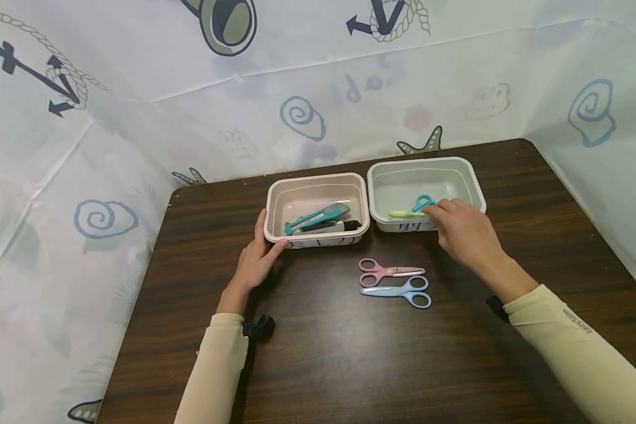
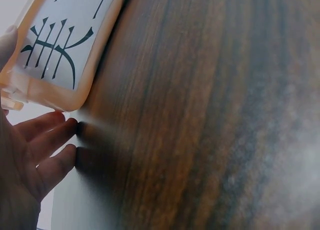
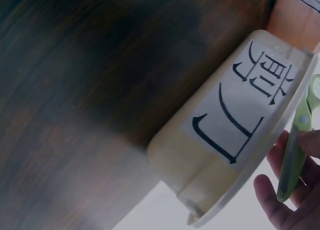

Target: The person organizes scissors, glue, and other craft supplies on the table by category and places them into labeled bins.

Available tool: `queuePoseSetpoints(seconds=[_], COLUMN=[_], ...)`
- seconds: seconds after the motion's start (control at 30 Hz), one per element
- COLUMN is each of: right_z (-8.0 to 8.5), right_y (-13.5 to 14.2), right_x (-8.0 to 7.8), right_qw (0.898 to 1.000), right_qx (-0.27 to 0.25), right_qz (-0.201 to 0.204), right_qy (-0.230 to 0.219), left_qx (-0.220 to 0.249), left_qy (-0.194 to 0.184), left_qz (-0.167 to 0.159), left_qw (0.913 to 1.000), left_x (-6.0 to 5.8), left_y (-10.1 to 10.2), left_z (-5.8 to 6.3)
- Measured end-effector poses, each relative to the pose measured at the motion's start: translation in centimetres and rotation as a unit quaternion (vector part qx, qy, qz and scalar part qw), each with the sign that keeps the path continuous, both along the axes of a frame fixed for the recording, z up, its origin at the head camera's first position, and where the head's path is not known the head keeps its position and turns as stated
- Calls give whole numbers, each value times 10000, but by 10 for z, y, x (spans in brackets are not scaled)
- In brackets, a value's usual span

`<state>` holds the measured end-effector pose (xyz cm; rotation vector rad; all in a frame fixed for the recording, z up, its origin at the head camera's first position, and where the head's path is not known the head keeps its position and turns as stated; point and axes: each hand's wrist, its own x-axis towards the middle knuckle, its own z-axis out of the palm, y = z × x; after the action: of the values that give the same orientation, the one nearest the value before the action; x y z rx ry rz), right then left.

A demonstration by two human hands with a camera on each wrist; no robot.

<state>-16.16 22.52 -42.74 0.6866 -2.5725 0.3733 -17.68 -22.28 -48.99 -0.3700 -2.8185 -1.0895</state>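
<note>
My right hand pinches a pair of green scissors by the blade end, just over the front rim of the grey-green bin. Blue scissors lie inside that bin, partly hidden by the hand. At the left end of the pink bin, my left hand rests with its thumb at the front rim and its fingers loosely extended along the side. Inside the pink bin are a teal utility knife and a dark-and-grey cutter.
Pink-handled scissors and light-blue scissors lie on the dark wooden table in front of the bins. Both bins carry white labels with black characters, such as the front label. A printed cloth hangs behind the table.
</note>
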Motion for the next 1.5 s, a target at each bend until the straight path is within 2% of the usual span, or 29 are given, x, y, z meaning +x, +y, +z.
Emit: queuePoseSetpoints(seconds=[0.33,0.67,1.0,1.27,1.5], right_z=[-6,-4,-10,-16,-18], right_y=[5,7,6,5,2], right_x=[-8,-10,-15,-16,-16], right_qw=[9990,9940,9942,9975,9975], right_qx=[240,784,600,416,484], right_qz=[31,214,173,40,-303], right_qy=[-387,-730,-875,-574,-415], left_qx=[-12,-40,19,16,35], left_qy=[-14,-49,-36,-64,-75], left_qz=[-14,12,23,39,37], left_qw=[10000,10000,10000,10000,10000], left_x=[1,1,1,0,1], left_y=[1,1,1,0,0], left_z=[2,0,-1,-2,-1])
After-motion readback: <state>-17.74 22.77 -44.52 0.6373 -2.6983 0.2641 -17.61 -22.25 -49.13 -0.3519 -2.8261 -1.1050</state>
